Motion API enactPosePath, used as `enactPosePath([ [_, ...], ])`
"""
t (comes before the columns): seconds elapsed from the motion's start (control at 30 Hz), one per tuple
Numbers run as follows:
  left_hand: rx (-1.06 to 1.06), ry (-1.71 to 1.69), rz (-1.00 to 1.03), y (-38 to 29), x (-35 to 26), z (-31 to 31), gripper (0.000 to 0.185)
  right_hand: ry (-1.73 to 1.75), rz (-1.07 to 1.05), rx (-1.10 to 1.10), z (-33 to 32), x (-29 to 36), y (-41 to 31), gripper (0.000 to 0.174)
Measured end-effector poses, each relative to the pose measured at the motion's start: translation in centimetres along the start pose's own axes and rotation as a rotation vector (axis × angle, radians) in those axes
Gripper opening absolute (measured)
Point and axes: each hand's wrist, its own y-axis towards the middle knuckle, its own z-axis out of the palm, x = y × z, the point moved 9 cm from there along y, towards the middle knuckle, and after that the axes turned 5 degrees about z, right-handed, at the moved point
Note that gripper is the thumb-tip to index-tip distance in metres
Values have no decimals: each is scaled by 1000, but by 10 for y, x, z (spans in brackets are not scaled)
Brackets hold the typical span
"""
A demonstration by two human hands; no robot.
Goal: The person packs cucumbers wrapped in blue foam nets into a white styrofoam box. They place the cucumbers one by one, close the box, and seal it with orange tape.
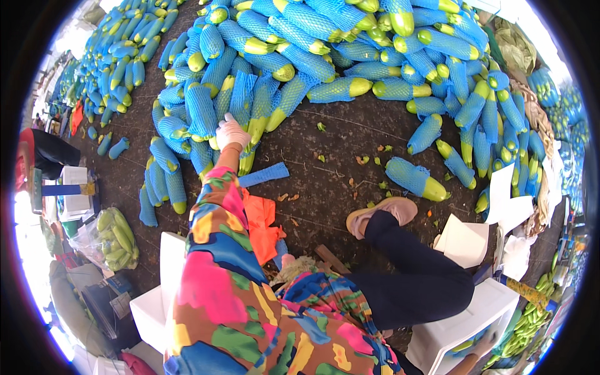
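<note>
My left hand (232,133), in a white glove, reaches into a heap of zucchini in blue foam-net sleeves. Its fingers are bent against the lower end of a sleeved zucchini (200,110); whether they grip it cannot be told. Just below the hand, an empty blue foam-net sleeve (265,175) lies on the dark ground. My right hand (488,341) is at the lower right, inside a white foam box (461,311) with sleeved zucchini in it; its fingers are blurred and partly hidden. A lone sleeved zucchini (417,179) lies near my foot.
Orange plastic (260,225) lies beside my left sleeve. Another white foam box part (152,314) stands at lower left, near a clear bag of bare zucchini (115,239). White sheets (464,239) are at right. A second sleeved heap (124,61) lies upper left. Part of another person (54,152) shows at far left.
</note>
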Motion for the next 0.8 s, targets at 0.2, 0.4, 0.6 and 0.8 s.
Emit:
enactPosePath([
  [0.2,123,-6,45,18,1,13,90,55,-718,550,163,299,-171,52],
  [0.4,-68,-231,79,-3,4,22,91,-146,-1344,1001,311,416,-391,45],
  [0.6,200,-1056,216,-46,-14,28,76,38,-1271,1302,375,427,-502,51],
  [0.8,989,-1950,340,-224,-89,-4,63,308,-1487,1101,366,426,-537,58],
])
